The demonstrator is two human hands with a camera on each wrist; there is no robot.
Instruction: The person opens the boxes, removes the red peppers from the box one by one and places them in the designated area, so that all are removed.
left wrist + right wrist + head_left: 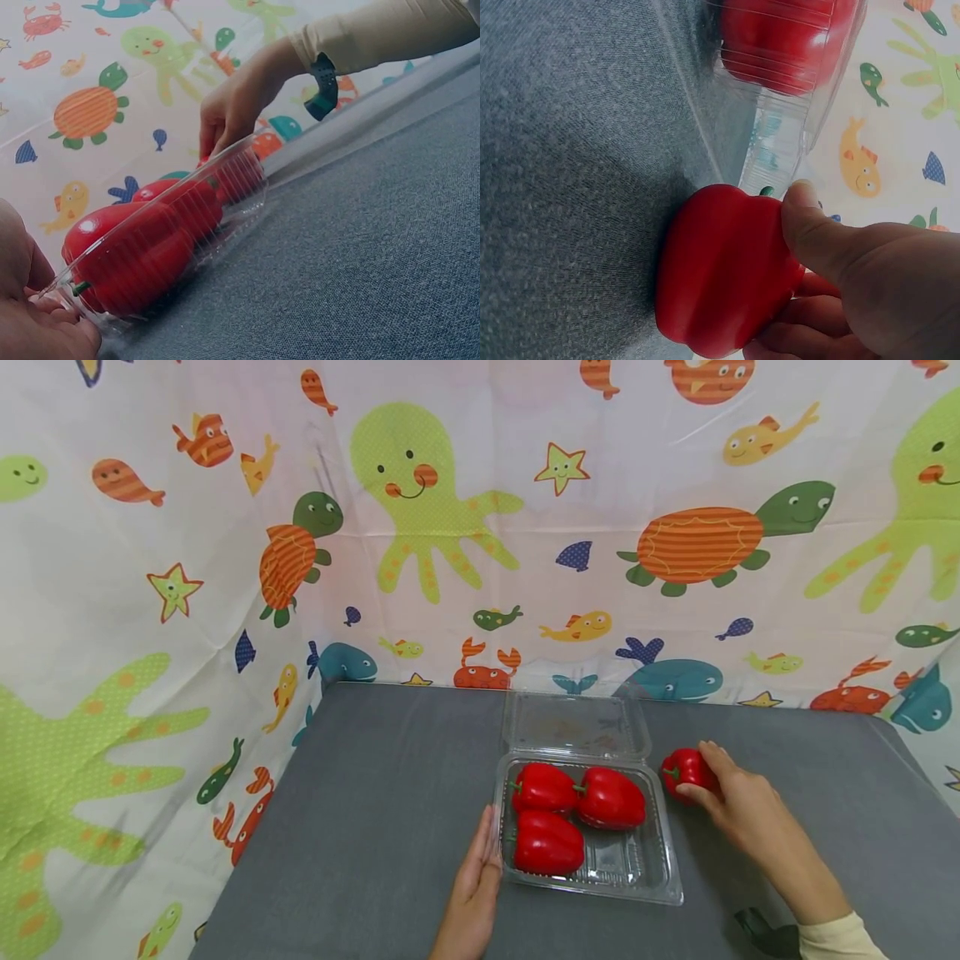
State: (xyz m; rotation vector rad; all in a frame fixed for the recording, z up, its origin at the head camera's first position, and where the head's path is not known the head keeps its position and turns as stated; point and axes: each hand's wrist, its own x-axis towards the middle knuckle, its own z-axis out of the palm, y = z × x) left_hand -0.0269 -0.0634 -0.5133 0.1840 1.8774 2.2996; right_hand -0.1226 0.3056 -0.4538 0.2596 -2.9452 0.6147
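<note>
A clear plastic clamshell container (630, 864) lies on the grey cloth with its lid (573, 724) folded back. Three red bell peppers sit inside: one at the back left (543, 787), one at the back right (611, 797) and one at the front left (549, 843). My left hand (471, 885) holds the container's left side, its fingers along the wall and rim. To the right of the container, my right hand (742, 810) grips another red bell pepper (724, 270) between thumb and fingers. That pepper is at the cloth, its green stem towards the container.
Grey cloth (375, 827) covers the table to both sides of the container. A white curtain (495, 552) printed with sea animals hangs behind and at the left. A dark band (324, 86) is on the right wrist, by a cream sleeve (390, 37).
</note>
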